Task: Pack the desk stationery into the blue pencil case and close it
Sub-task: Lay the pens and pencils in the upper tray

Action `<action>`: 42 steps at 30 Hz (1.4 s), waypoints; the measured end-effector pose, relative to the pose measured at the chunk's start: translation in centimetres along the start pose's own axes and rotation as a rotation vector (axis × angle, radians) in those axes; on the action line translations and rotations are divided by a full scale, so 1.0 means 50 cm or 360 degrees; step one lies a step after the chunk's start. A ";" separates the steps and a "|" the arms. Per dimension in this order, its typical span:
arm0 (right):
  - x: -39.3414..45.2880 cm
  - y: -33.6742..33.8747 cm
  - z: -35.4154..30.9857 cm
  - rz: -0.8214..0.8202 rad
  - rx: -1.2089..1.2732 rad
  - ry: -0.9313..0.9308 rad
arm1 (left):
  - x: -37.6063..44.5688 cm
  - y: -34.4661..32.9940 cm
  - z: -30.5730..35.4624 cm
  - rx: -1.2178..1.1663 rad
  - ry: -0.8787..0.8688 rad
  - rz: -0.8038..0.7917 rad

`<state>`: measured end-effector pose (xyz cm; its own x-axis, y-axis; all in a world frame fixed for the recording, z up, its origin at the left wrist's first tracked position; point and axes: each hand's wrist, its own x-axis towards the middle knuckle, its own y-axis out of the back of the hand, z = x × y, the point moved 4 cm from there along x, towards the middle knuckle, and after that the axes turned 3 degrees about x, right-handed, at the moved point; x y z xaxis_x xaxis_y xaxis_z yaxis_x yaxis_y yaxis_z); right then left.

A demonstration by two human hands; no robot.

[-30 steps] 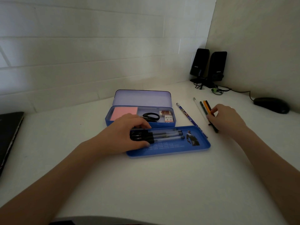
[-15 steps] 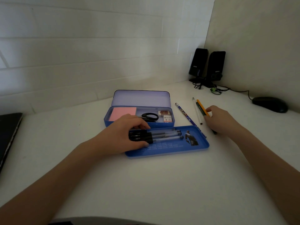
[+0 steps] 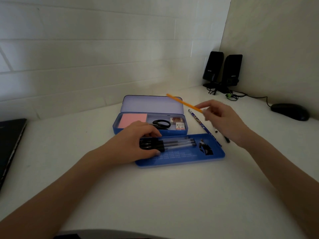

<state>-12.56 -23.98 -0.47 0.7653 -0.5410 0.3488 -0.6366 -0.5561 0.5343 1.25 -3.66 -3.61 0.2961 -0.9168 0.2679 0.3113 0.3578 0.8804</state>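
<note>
The blue pencil case [image 3: 183, 132] stands open on the white desk, its lid [image 3: 151, 104] tilted back. Inside lie pink sticky notes [image 3: 132, 119], black scissors [image 3: 161, 124] and two erasers [image 3: 178, 123]. A blue tray [image 3: 189, 156] sits in front of it with three black pens [image 3: 172, 144] and a small clip [image 3: 205, 148]. My left hand [image 3: 131, 144] grips the capped ends of the pens. My right hand [image 3: 222, 120] is raised above the desk and pinches an orange pencil [image 3: 183, 102], with other pencil tips showing under the hand. A patterned blue pencil [image 3: 198, 120] lies on the desk.
Two black speakers [image 3: 222, 71] with cables stand in the back right corner. A black mouse [image 3: 290, 111] lies at the right. A dark laptop [image 3: 10, 140] sits at the left edge. White walls close the desk at the back and right.
My right hand has gathered pencils from the desk and lifted them, the orange one now pointing up and left over the lid. My left hand has stayed on the pens.
</note>
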 end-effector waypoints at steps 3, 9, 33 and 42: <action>-0.017 -0.024 -0.016 -0.0411 0.0149 0.0023 | -0.001 0.000 -0.005 -0.0035 0.0008 -0.0041; -0.031 -0.034 -0.027 -0.0632 0.0218 0.0001 | -0.001 0.027 -0.001 -0.0458 0.0114 0.0274; -0.052 -0.090 -0.025 -0.0714 -0.0363 0.0316 | 0.004 -0.004 -0.004 -0.0056 -0.0098 0.0034; -0.039 -0.074 -0.026 -0.0575 -0.0326 0.0264 | 0.005 -0.004 -0.007 0.0012 -0.0112 0.0039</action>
<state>-11.55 -20.02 -2.12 0.9507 -0.2169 0.2217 -0.3064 -0.5453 0.7802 1.59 -3.92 -3.86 0.2391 -0.9180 0.3163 0.2975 0.3793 0.8761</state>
